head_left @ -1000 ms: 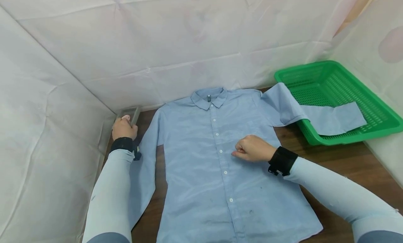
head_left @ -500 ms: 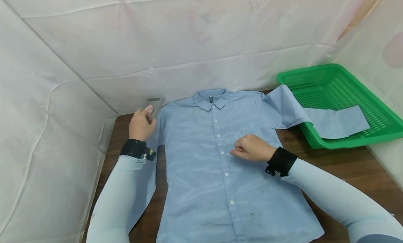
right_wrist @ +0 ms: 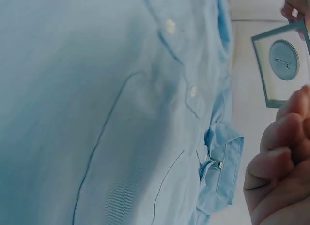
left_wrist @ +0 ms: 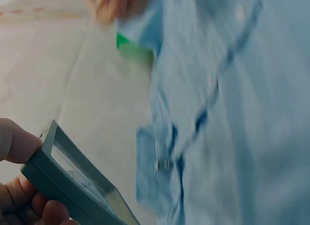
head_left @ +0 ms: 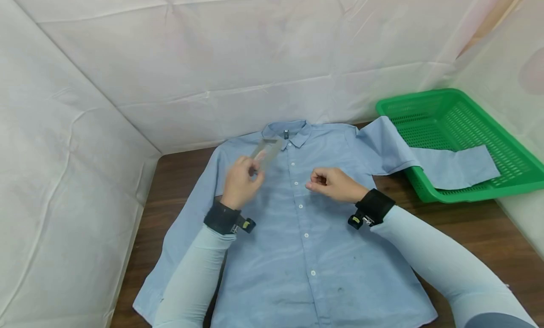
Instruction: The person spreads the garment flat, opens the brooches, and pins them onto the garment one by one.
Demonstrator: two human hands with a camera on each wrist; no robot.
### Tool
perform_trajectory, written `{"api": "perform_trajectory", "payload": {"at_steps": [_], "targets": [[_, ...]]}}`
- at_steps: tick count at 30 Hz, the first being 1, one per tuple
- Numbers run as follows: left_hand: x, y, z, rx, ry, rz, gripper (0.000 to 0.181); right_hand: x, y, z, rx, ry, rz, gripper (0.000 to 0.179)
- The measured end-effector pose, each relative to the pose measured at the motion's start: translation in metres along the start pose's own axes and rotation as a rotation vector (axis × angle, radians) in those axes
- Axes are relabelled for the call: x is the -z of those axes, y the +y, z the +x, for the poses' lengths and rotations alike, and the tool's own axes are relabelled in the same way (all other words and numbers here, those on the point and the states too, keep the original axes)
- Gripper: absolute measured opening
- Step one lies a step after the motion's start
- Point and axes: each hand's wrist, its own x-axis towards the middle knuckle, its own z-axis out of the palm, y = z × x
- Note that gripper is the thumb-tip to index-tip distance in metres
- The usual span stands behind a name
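Observation:
My left hand [head_left: 242,181] grips the near end of a small flat case [head_left: 272,151] with a grey rim and see-through faces, tilted above the shirt's collar area. Through its face in the right wrist view shows a round grey-blue disc [right_wrist: 285,60] with a pin-like shape on it. My right hand [head_left: 335,184] hovers over the shirt's chest, fingers curled and thumb against them. Nothing shows in its grasp, though its palm is partly hidden. Below both hands a light blue button-up shirt [head_left: 272,243] lies spread front side up, collar away from me.
A green perforated basket [head_left: 437,193] stands at the back right, with one shirt sleeve draped over its rim into it. The other sleeve lies on the brown wooden table [head_left: 170,186] at the left. White sheeting [head_left: 263,58] walls off the back and sides.
My left hand has carried the case from the far left corner rightward over the shirt. My right hand, low over the shirt front before, has shifted slightly up and left.

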Motion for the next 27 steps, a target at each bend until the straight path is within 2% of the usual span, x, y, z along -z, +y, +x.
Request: {"api": "perform_trajectory", "payload": {"at_steps": [3, 8, 11, 14, 21, 27], "targets": [[-0.013, 0.016, -0.005, -0.001, -0.015, -0.063, 0.012, 0.000, -0.001, 0.005, -0.114, -0.005, 0.125, 0.029], [-0.031, 0.041, -0.015, -0.007, -0.025, -0.178, 0.012, -0.003, -0.003, 0.008, -0.263, -0.053, 0.461, 0.065], [-0.039, 0.055, -0.019, 0.005, -0.032, -0.260, 0.011, -0.006, -0.004, 0.008, -0.262, -0.068, 0.641, 0.071], [-0.047, 0.067, -0.022, 0.029, -0.036, -0.322, 0.011, -0.010, -0.004, 0.007, -0.222, -0.058, 0.755, 0.074], [-0.061, 0.083, -0.027, 0.083, -0.038, -0.393, 0.012, -0.018, -0.002, 0.005, -0.190, -0.031, 0.887, 0.097], [-0.063, 0.079, -0.034, 0.088, -0.080, -0.475, 0.018, -0.018, -0.003, 0.002, -0.199, -0.037, 0.917, 0.099]]}}
